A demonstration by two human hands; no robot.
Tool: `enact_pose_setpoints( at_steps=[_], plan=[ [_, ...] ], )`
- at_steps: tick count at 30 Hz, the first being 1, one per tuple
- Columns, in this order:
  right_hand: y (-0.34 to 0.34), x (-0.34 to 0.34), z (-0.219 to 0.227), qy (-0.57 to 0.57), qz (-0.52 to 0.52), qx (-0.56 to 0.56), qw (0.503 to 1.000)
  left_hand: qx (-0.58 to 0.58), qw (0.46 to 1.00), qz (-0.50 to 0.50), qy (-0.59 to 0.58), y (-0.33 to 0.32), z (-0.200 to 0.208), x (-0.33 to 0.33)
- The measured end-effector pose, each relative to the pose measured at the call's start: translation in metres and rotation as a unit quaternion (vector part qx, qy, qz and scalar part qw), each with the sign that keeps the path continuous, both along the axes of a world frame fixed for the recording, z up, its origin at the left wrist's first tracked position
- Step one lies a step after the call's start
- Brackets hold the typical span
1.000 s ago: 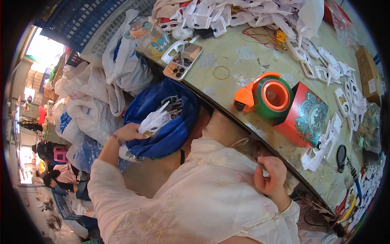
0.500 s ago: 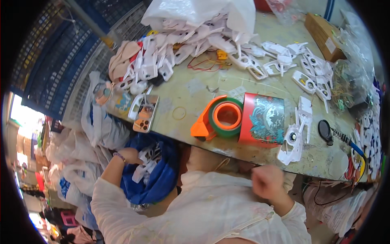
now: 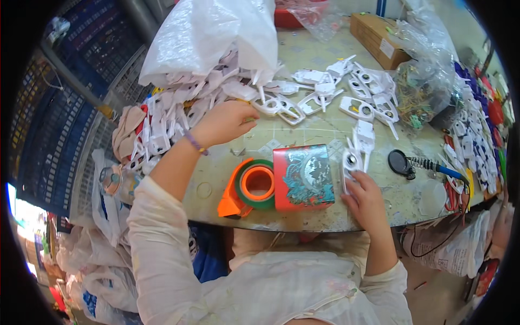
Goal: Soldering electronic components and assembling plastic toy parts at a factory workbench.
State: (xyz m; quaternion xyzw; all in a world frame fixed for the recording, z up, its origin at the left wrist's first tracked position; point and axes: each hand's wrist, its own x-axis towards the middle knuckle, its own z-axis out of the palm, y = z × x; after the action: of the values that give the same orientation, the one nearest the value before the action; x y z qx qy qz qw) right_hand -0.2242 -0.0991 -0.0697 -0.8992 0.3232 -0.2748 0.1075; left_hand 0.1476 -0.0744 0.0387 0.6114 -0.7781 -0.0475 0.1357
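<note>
My left hand [image 3: 226, 123] is over the table beside a pile of white plastic parts [image 3: 162, 127]. Its fingers are bent, with a gap between thumb and forefinger, and nothing shows in them. It covers the place where a yellow piece with thin wires lay. On the right, the fingers and thumb of my right hand [image 3: 368, 203] close at the lower end of a white plastic housing [image 3: 351, 161] with a round dark insert. Between the hands stand a red box [image 3: 303, 176] with a teal print and an orange tape dispenser [image 3: 230, 195] with green tape [image 3: 267, 205].
A white plastic bag [image 3: 216, 38] covers part of the pile. More white housings [image 3: 357, 108] lie at centre right. A soldering iron [image 3: 447, 171] and round black pad [image 3: 400, 162] are farther right. A cardboard box [image 3: 374, 38] stands behind; a blue bag [image 3: 208, 254] hangs below the edge.
My left hand has left the blue bag and moved up over the table. My right hand has gone from near my lap to the white housing. The view has shifted; the phone is no longer visible.
</note>
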Motion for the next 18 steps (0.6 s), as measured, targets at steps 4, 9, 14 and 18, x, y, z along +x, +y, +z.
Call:
enact_pose_setpoints(
  at_steps=[4,9,14,18],
  plan=[
    [-0.012,0.011,0.007,-0.029,-0.022,-0.040,0.999,-0.126,0.982,-0.074,-0.121,-0.056,-0.049,-0.016],
    [-0.004,0.012,0.006,-0.093,-0.027,-0.071,0.993,-0.165,0.951,-0.150,-0.215,-0.089,-0.086,-0.028],
    [-0.007,0.011,0.007,-0.147,-0.015,-0.064,0.987,-0.076,0.993,-0.064,-0.065,-0.091,-0.068,-0.035],
    [-0.010,0.007,0.005,-0.203,-0.025,-0.063,0.977,0.078,0.899,0.076,0.425,-0.075,-0.034,-0.022]
  ],
)
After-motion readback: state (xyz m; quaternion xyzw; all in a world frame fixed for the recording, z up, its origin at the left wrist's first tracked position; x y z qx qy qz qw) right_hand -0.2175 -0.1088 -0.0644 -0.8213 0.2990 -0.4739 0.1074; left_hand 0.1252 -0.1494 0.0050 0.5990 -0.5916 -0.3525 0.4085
